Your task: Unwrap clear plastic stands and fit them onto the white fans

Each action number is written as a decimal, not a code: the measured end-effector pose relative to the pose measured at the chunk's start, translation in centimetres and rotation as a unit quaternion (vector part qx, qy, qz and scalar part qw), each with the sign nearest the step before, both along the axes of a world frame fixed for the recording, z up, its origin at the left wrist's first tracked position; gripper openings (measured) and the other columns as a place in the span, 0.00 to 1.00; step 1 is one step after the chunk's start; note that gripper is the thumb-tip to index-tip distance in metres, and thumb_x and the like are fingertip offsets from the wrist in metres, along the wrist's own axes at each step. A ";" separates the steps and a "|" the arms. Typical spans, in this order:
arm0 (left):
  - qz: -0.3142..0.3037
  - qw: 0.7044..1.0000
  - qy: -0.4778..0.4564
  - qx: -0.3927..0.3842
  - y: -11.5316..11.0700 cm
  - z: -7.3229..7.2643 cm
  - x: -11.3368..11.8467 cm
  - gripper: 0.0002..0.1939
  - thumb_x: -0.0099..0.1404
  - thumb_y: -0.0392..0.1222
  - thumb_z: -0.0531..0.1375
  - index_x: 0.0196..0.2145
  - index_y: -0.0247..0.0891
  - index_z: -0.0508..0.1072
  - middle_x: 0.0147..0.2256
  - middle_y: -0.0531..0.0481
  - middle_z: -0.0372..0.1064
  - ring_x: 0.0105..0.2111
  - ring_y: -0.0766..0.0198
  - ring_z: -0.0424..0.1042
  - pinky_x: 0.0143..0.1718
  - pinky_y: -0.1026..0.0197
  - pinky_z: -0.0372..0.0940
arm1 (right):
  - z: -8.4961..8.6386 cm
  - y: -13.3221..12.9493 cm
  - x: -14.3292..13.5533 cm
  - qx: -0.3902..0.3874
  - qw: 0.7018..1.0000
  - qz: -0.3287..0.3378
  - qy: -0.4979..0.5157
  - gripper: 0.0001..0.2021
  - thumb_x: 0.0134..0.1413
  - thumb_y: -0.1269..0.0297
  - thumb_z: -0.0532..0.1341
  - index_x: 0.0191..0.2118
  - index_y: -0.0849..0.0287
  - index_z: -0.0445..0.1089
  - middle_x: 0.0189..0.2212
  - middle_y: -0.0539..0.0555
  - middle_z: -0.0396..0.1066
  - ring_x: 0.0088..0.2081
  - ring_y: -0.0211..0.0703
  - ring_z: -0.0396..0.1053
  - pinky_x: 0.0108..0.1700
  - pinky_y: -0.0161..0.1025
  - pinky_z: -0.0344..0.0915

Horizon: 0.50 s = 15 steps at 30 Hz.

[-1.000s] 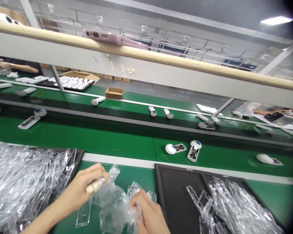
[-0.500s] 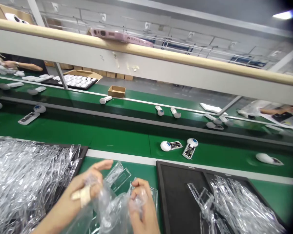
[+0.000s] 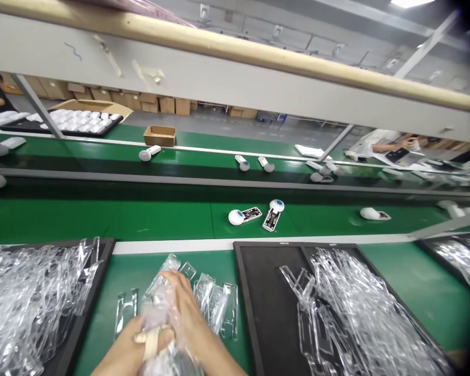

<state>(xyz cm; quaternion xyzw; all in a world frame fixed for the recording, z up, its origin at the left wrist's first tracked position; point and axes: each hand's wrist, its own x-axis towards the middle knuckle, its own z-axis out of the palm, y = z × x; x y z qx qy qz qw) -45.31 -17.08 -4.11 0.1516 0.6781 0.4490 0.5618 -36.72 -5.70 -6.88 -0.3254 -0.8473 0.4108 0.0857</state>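
My left hand point(image 3: 131, 342), with pale tape wrapped on it, is low in front of me, and its fingers are mostly hidden by crumpled clear film. My right hand point(image 3: 190, 313) reaches across it, fingers curled over the same clear plastic bag point(image 3: 156, 312). Both hands grip the bag close together, and the film is partly blurred. Around them on the green surface lie clear plastic frames point(image 3: 231, 310), some beside my right hand. Another clear frame point(image 3: 125, 309) lies to the left of my hands.
A black tray point(image 3: 276, 313) at right holds heaped clear parts point(image 3: 360, 308); another heap point(image 3: 27, 308) fills the left tray. On the green conveyor point(image 3: 172, 214) sit white round-headed devices point(image 3: 273, 215). A wood-edged shelf point(image 3: 219, 42) crosses overhead. Another person's hands point(image 3: 409, 143) are far right.
My hands, apart before, have come together, the right moving left across the left with the bag. The head view has shifted, showing more of the right side.
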 end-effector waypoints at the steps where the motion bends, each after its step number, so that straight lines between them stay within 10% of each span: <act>1: -0.017 0.999 0.033 -0.011 0.3 -0.1 -1.1 0.29 0.46 0.65 0.62 0.36 0.37 0.74 0.34 0.45 0.74 0.38 0.49 0.73 0.41 0.53 0.68 | 0.6 1.1 0.9 -0.005 0.999 -0.018 -0.037 0.18 0.64 0.70 0.46 0.56 0.51 0.62 0.51 0.52 0.68 0.52 0.40 0.66 0.50 0.36 0.63; 8: -0.234 0.880 0.409 -0.058 6.9 -2.5 -10.5 0.17 0.59 0.43 0.51 0.41 0.40 0.74 0.41 0.46 0.75 0.46 0.51 0.71 0.44 0.60 0.62 | -1.5 6.5 6.7 0.030 0.948 -0.083 -0.306 0.19 0.49 0.77 0.59 0.49 0.63 0.67 0.46 0.67 0.69 0.42 0.58 0.73 0.43 0.46 0.63; 15: -0.344 0.813 0.454 -0.120 12.0 -6.9 -10.0 0.17 0.55 0.43 0.55 0.43 0.40 0.73 0.40 0.43 0.76 0.42 0.49 0.73 0.38 0.59 0.62 | -3.9 6.4 7.0 0.003 0.961 -0.059 -0.270 0.10 0.50 0.78 0.55 0.31 0.58 0.71 0.35 0.53 0.73 0.38 0.43 0.73 0.37 0.33 0.59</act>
